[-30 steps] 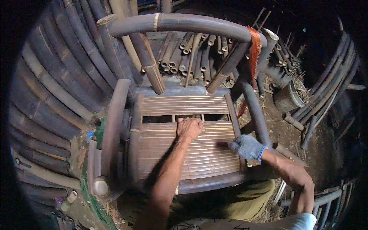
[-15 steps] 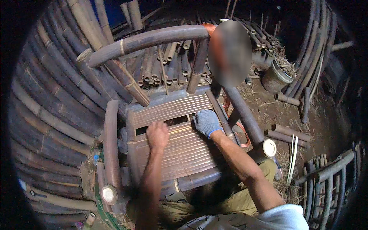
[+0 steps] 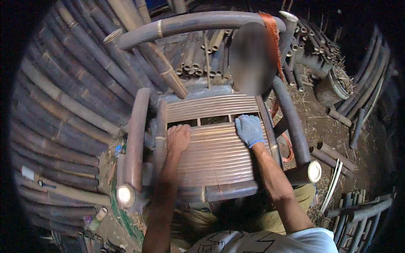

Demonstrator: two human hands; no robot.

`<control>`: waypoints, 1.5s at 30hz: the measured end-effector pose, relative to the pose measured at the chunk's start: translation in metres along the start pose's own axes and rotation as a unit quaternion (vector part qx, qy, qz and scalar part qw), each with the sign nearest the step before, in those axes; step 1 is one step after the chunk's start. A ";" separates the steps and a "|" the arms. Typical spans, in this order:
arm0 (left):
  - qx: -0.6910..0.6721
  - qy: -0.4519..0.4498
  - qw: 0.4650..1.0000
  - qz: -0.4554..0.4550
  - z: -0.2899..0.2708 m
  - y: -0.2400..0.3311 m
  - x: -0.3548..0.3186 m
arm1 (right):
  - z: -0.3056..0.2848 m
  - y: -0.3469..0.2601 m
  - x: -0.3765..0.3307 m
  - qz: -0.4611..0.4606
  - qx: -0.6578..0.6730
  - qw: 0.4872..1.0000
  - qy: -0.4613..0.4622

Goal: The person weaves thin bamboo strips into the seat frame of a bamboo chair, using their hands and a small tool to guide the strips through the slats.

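A bamboo armchair (image 3: pixel 139 130) stands below me, its seat made of thin slats (image 3: pixel 217 158). A gap (image 3: pixel 211 121) runs across the slats near the back of the seat. My bare left hand (image 3: pixel 178 138) lies flat on the slats at the left, fingers at the gap's edge. My right hand (image 3: pixel 249 130), in a blue-grey glove, rests flat on the slats at the right, fingertips by the gap. Neither hand holds anything. The chair's curved top rail (image 3: pixel 198 22) arches above, with an orange strap (image 3: pixel 272 31) on its right end.
Long bamboo poles (image 3: pixel 63 105) are stacked along the left and behind the chair. Cut bamboo pieces (image 3: pixel 333 156) lie on the dirt floor at the right, beside a round basket (image 3: pixel 331 88). More poles (image 3: pixel 358 208) lie at the lower right. A blurred patch covers part of the chair's back.
The view has swung, so the chair now sits more squarely below me. My left hand has slid left across the seat and my gloved right hand has moved up to the gap.
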State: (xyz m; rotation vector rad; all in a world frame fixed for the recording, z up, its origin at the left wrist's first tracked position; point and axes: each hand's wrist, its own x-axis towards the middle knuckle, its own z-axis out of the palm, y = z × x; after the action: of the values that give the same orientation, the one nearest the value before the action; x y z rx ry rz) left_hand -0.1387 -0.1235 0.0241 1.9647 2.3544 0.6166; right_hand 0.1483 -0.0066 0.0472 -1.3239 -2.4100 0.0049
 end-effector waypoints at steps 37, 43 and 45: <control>-0.171 -0.012 0.985 -0.012 -0.100 0.016 0.013 | -0.141 -0.057 -0.032 0.190 0.379 0.903 0.070; -0.056 -0.062 0.996 -0.033 -0.009 0.006 0.027 | -0.046 -0.073 0.034 0.131 -0.045 0.990 -0.041; -0.019 -0.078 0.996 -0.036 0.005 0.009 0.017 | -0.020 -0.089 0.037 0.109 -0.043 0.990 -0.079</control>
State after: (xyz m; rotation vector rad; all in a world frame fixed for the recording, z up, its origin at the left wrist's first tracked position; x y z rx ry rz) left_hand -0.1330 -0.1046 0.0265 1.8316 2.2903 0.4823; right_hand 0.0654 -0.0293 0.0949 -1.6792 -2.4022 0.0681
